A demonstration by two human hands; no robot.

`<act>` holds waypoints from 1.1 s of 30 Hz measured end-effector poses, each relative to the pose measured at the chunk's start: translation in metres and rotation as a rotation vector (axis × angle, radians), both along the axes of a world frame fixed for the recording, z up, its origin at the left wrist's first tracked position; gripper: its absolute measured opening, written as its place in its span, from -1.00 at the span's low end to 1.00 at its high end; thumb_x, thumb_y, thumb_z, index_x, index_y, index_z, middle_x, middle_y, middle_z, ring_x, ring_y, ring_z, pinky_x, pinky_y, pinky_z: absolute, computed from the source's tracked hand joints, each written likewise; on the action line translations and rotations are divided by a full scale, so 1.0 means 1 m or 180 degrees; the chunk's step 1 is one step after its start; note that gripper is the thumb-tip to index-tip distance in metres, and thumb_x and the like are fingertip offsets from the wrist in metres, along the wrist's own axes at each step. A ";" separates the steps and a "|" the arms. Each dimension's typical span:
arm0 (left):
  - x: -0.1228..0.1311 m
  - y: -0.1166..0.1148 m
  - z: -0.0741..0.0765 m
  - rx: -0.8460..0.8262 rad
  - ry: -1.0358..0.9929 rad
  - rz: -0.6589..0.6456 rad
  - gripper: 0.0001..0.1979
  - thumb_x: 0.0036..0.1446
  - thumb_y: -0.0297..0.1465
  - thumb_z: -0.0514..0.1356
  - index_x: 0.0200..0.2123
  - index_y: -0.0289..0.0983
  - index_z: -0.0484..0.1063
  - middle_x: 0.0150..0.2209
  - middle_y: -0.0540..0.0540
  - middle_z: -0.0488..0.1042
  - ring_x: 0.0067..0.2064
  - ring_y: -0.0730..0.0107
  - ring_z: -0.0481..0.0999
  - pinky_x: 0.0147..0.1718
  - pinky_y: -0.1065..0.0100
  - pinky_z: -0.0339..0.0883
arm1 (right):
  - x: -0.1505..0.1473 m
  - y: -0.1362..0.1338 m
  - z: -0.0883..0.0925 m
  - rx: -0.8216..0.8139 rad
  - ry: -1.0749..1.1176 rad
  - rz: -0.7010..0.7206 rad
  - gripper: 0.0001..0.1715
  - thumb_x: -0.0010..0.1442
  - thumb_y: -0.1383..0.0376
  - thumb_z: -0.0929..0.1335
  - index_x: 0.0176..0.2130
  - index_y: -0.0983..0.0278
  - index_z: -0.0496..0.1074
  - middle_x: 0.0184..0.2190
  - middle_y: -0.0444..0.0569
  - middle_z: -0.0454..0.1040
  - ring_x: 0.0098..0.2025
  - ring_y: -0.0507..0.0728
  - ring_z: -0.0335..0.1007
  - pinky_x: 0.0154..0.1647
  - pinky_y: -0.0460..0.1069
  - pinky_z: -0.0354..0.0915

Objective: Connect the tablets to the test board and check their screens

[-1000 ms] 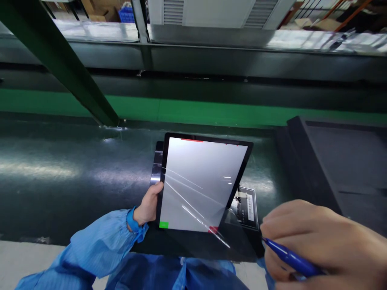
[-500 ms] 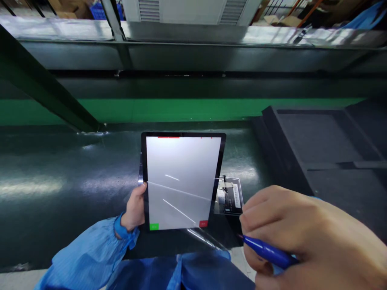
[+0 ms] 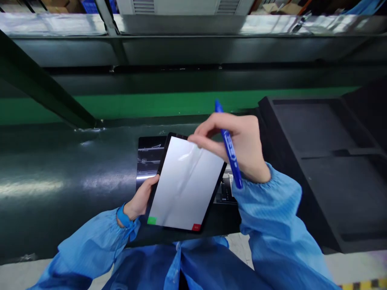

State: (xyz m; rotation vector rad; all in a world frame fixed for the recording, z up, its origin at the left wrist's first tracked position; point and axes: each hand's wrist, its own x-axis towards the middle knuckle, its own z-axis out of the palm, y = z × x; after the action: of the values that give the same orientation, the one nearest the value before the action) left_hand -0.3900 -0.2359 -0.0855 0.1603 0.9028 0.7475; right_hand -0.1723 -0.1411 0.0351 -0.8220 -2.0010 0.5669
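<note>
My left hand (image 3: 140, 197) grips the lower left edge of a black-framed tablet (image 3: 186, 185), whose pale grey screen shows a small green mark and a small red mark along its bottom edge. My right hand (image 3: 232, 141) is shut on a blue marker pen (image 3: 230, 147), pointing upward, and hangs over the tablet's top edge, with its fingertips on or just above the screen. A dark glass panel (image 3: 150, 159) lies partly hidden behind the tablet. A printed label card (image 3: 225, 189) is mostly hidden behind the tablet and my right hand.
The tablet is held above a dark green glossy bench top (image 3: 63, 181). A black foam tray (image 3: 320, 161) with shallow recesses stands to the right. A green steel beam (image 3: 39, 80) slants across the upper left, below a metal ledge.
My right hand has risen from the lower right to over the tablet, and the pen now points upward. The tablet has turned clockwise and now covers more of the label card.
</note>
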 end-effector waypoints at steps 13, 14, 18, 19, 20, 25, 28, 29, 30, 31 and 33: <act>0.003 0.011 0.021 0.0245 -0.0048 0.0860 -0.74 0.00 -0.26 0.21 -0.33 -0.31 0.58 -0.34 -0.12 0.66 -0.07 -0.08 0.63 0.03 0.05 0.45 | 0.009 0.023 -0.013 -0.0397 -0.0284 0.0821 0.04 0.13 0.12 0.50 0.39 0.13 -0.04 0.27 0.03 0.30 0.29 0.26 0.29 0.34 0.19 0.24; 0.003 0.010 0.021 0.0247 -0.0030 0.0881 -0.76 -0.01 -0.27 0.22 -0.35 -0.31 0.58 -0.37 -0.10 0.66 -0.10 -0.07 0.64 0.03 0.06 0.46 | 0.011 0.025 -0.016 -0.0472 -0.0081 0.0896 0.02 0.14 0.13 0.50 0.39 0.11 -0.02 0.26 0.01 0.32 0.28 0.25 0.30 0.34 0.19 0.24; 0.003 0.009 0.021 0.0249 0.0001 0.1003 -0.79 0.03 -0.33 0.21 -0.33 -0.29 0.59 -0.43 -0.04 0.64 -0.20 0.06 0.66 -0.02 0.16 0.48 | 0.012 0.036 -0.024 -0.0822 0.0440 0.0981 -0.15 0.10 0.07 0.51 0.28 -0.02 0.19 0.17 -0.09 0.43 0.20 0.30 0.39 0.32 0.25 0.28; 0.003 0.010 0.021 0.0232 -0.0012 0.1028 -0.78 0.06 -0.33 0.19 -0.31 -0.30 0.60 -0.43 -0.04 0.64 -0.21 0.08 0.67 -0.03 0.18 0.48 | 0.011 0.038 -0.027 -0.0871 0.0530 0.0987 -0.20 0.12 0.06 0.50 0.26 -0.01 0.22 0.14 -0.08 0.46 0.18 0.30 0.42 0.31 0.27 0.29; 0.003 0.010 0.022 0.0210 -0.0030 0.1050 -0.77 0.10 -0.34 0.17 -0.29 -0.31 0.60 -0.42 -0.04 0.65 -0.22 0.10 0.67 -0.03 0.19 0.48 | 0.011 0.040 -0.029 -0.0891 0.0641 0.0997 -0.25 0.15 0.04 0.47 0.25 0.02 0.24 0.10 -0.06 0.49 0.16 0.31 0.44 0.30 0.28 0.30; 0.001 0.014 0.030 -0.0004 -0.0116 0.0947 -0.64 0.31 -0.31 0.03 -0.12 -0.33 0.59 -0.34 -0.09 0.66 -0.17 0.15 0.66 -0.04 0.22 0.49 | 0.005 0.052 -0.047 -0.1162 0.1004 0.0813 -0.44 0.26 -0.05 0.36 0.19 -0.01 0.31 0.01 -0.08 0.56 0.09 0.29 0.50 0.24 0.32 0.34; -0.002 0.016 0.033 0.0043 -0.0157 0.0834 -0.60 0.35 -0.27 0.01 0.01 -0.34 0.54 -0.29 -0.11 0.66 -0.17 0.18 0.66 -0.08 0.26 0.51 | 0.000 0.058 -0.060 -0.1404 0.1047 0.0645 -0.44 0.24 -0.08 0.37 0.17 -0.04 0.32 0.03 -0.09 0.55 0.11 0.27 0.49 0.23 0.31 0.35; -0.003 0.016 0.034 0.0076 -0.0151 0.0838 -0.59 0.35 -0.25 0.00 0.03 -0.33 0.53 -0.30 -0.11 0.65 -0.18 0.19 0.66 -0.11 0.27 0.51 | -0.002 0.059 -0.064 -0.1452 0.1080 0.0608 -0.42 0.24 -0.10 0.36 0.17 -0.01 0.31 0.04 -0.07 0.54 0.12 0.27 0.48 0.23 0.31 0.34; -0.004 0.016 0.035 0.0053 -0.0143 0.0826 -0.57 0.36 -0.23 -0.02 0.03 -0.33 0.53 -0.34 -0.11 0.65 -0.19 0.18 0.66 -0.14 0.27 0.52 | -0.003 0.060 -0.068 -0.1493 0.1118 0.0577 -0.40 0.24 -0.11 0.35 0.18 0.02 0.30 0.04 -0.05 0.54 0.14 0.27 0.47 0.24 0.31 0.34; -0.004 0.015 0.036 -0.0027 -0.0152 0.0781 -0.53 0.37 -0.19 -0.04 0.02 -0.33 0.54 -0.38 -0.11 0.63 -0.21 0.17 0.66 -0.18 0.27 0.53 | -0.005 0.061 -0.071 -0.1520 0.1165 0.0549 -0.38 0.24 -0.13 0.34 0.18 0.05 0.29 0.04 -0.04 0.54 0.15 0.27 0.46 0.25 0.31 0.33; -0.006 0.015 0.038 -0.0244 -0.0222 0.0661 -0.43 0.36 -0.08 -0.10 -0.01 -0.32 0.56 -0.46 -0.12 0.60 -0.24 0.13 0.66 -0.24 0.24 0.53 | -0.007 0.063 -0.076 -0.1542 0.1259 0.0519 -0.38 0.25 -0.14 0.32 0.17 0.07 0.29 0.04 -0.05 0.54 0.16 0.25 0.45 0.26 0.30 0.31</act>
State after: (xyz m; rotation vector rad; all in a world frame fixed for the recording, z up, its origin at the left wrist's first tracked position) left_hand -0.3960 -0.2209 -0.0474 -0.0280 0.8885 0.9040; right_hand -0.1789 -0.0782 -0.0410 -0.7555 -1.5904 1.2402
